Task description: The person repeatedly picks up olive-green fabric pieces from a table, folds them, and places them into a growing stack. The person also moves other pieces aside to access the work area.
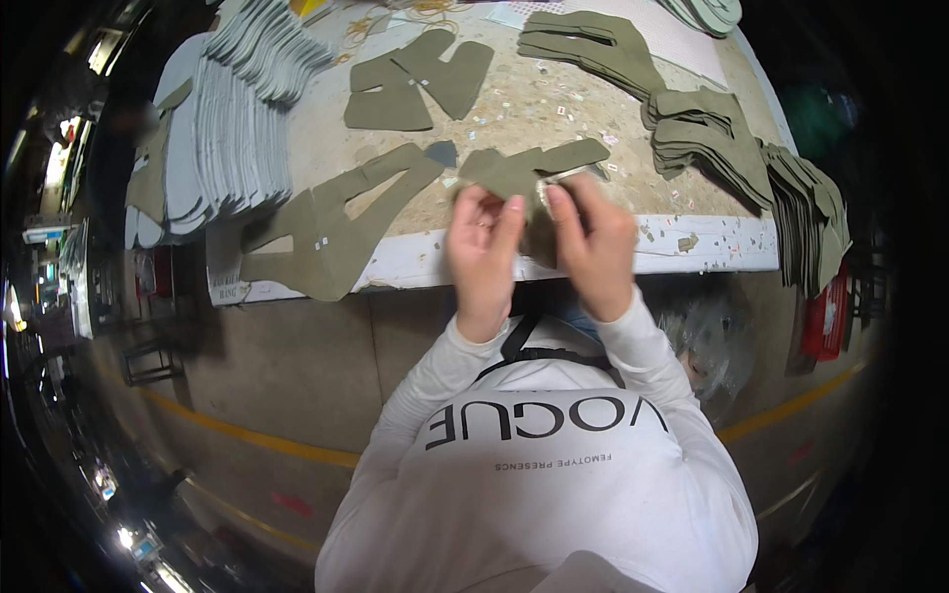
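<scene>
Head view: gripping olive pc [502,173] w/ L hand [484,242], shiny item [563,177] w/ R hand [600,237]
Keep pc taut nr table's front edge [732,259].

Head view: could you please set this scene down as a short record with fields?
Left hand: pinching an olive piece
Right hand: at the same piece, a silvery item against it, kind unclear
Table, left: a stack of grey pieces
Table, near left: a flat olive cut-out
Table, right: olive stacks, one drooping over the edge

tan table [554,114] bears olive pieces [338,247], grey stacks [237,143]
</scene>
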{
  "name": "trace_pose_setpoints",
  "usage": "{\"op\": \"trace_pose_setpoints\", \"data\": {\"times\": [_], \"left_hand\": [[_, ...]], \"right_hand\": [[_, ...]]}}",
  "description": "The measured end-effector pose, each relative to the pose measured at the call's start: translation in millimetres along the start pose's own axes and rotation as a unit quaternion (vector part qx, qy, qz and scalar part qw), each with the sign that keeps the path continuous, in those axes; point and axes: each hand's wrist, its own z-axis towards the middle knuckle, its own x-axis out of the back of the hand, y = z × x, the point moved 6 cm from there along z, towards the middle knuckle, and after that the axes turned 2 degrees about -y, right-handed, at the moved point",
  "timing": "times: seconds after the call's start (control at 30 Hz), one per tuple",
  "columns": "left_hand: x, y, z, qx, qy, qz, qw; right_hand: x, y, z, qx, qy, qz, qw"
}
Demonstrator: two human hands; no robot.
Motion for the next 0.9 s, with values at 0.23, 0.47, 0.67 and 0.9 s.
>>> {"op": "trace_pose_setpoints", "data": {"times": [0.23, 0.47, 0.67, 0.9], "left_hand": [[-38, -1, -8, -0.158, -0.220, 0.400, 0.876], [10, 17, 8, -0.132, 0.006, 0.643, 0.755], [3, -1, 12, -0.135, -0.039, 0.612, 0.778], [14, 5, 14, -0.055, -0.071, 0.513, 0.854]], "right_hand": [[89, 73, 25, -0.018, 0.049, -0.190, 0.980], [106, 84, 30, 0.085, -0.013, -0.285, 0.955], [82, 52, 19, 0.099, 0.075, -0.209, 0.970], [13, 26, -19, 0.096, -0.093, -0.221, 0.966]]}}
